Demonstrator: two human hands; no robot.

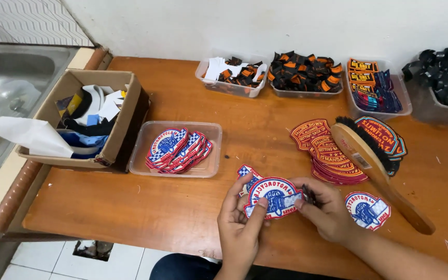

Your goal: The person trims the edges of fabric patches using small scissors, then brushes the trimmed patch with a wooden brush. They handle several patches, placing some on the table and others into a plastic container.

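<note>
Two hands: both grip one embroidered patch [273, 197] above the front edge of the wooden table [182, 207].
Left hand [240, 220]: fingers curled around the patch's lower left side, thumb pressed on its face.
Right hand [327, 207]: fingers pinch the patch's right end; a small dark item sits between those fingers, too small to identify.
Patch: red border, blue and white centre, tilted, lifted just off the table; a second patch with a checkered corner [246, 173] peeks out behind it.
Loose patch [367, 210]: same colours, flat on the table just right of the right hand.
Brush [377, 166]: wooden handle, dark bristles, lying diagonally toward the right edge, its head resting on a stack of red patches [327, 153].
Clear tray [177, 150]: left of centre, holding a fanned pile of matching red and blue patches.
Cardboard box [86, 119]: near the left edge, filled with paper and fabric scraps.
Back edge: three clear tubs [307, 78] of black, orange and red labels in a row, and a bin of black pieces [442, 78] at the back right corner.
Sink [6, 98]: steel, beyond the table's left edge.
</note>
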